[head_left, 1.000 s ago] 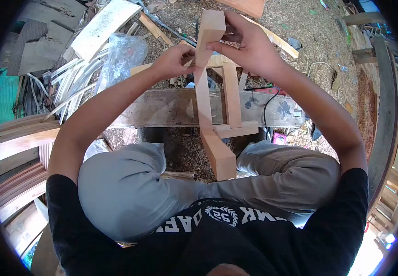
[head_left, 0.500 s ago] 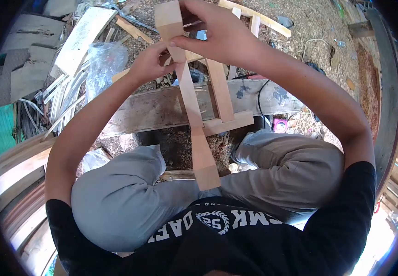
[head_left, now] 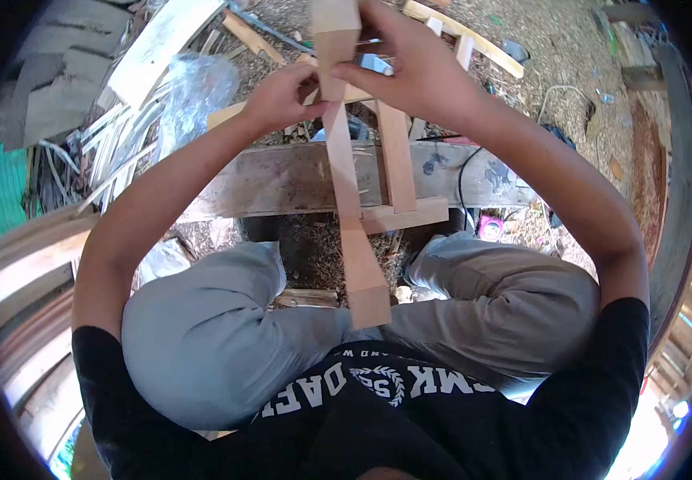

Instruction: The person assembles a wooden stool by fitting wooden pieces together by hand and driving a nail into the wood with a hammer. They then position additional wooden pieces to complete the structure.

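A pale wooden frame point(head_left: 343, 164) stretches away from my lap, with a tapered, block-ended leg point(head_left: 368, 276) at the near end. Another block-ended piece point(head_left: 336, 48) is at its far end. My right hand point(head_left: 414, 60) grips that far block from the right, thumb against its near face. On the other side, my left hand point(head_left: 286, 98) is closed at the narrower part below the block; some of its fingertips are hidden behind the wood. A second rail point(head_left: 396, 156) and a short crosspiece point(head_left: 406, 215) extend to the right of the long rail.
A weathered plank point(head_left: 282, 180) runs crosswise under the frame. Clear plastic sheeting point(head_left: 198, 92), a white board point(head_left: 166, 48) and thin offcuts lie at left. A black cable point(head_left: 462, 180) and a pink tape measure point(head_left: 490, 227) are at right. Wood shavings cover the ground.
The far end of the frame and both hands appear shifted right and slightly up in view. The surroundings have shifted too, so the camera has moved somewhat. Both hands keep their hold.
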A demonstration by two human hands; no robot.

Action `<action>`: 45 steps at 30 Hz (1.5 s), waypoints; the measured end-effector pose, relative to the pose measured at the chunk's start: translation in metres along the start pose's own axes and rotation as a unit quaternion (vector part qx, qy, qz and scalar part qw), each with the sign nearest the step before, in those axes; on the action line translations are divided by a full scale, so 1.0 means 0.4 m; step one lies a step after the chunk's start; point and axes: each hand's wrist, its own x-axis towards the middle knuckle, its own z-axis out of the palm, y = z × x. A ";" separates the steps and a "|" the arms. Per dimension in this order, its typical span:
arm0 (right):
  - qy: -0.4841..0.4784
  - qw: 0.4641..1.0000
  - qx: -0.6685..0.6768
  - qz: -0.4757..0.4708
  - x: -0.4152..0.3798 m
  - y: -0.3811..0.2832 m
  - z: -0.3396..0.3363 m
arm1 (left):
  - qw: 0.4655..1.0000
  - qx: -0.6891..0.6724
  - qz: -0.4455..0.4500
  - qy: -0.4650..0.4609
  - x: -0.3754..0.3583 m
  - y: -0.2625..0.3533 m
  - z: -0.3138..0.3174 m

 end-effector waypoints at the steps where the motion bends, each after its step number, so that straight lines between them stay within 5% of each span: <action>1: 0.000 1.000 -0.007 -0.003 0.003 -0.001 0.001 | 1.000 -0.001 -0.008 0.009 -0.002 -0.002 -0.004; 6: -0.058 0.988 0.048 0.134 0.004 -0.036 0.002 | 0.998 0.042 0.033 0.042 0.004 -0.026 0.003; 13: -0.096 0.974 0.082 0.189 -0.002 -0.005 0.022 | 1.000 0.007 0.004 -0.022 -0.017 -0.014 -0.037; 18: -0.103 0.967 0.102 0.209 -0.007 0.010 0.027 | 0.996 0.032 0.088 -0.012 -0.025 -0.071 -0.048; 45: -0.131 0.960 0.095 0.229 -0.065 0.165 0.169 | 0.994 0.093 0.048 -0.024 -0.023 -0.052 -0.042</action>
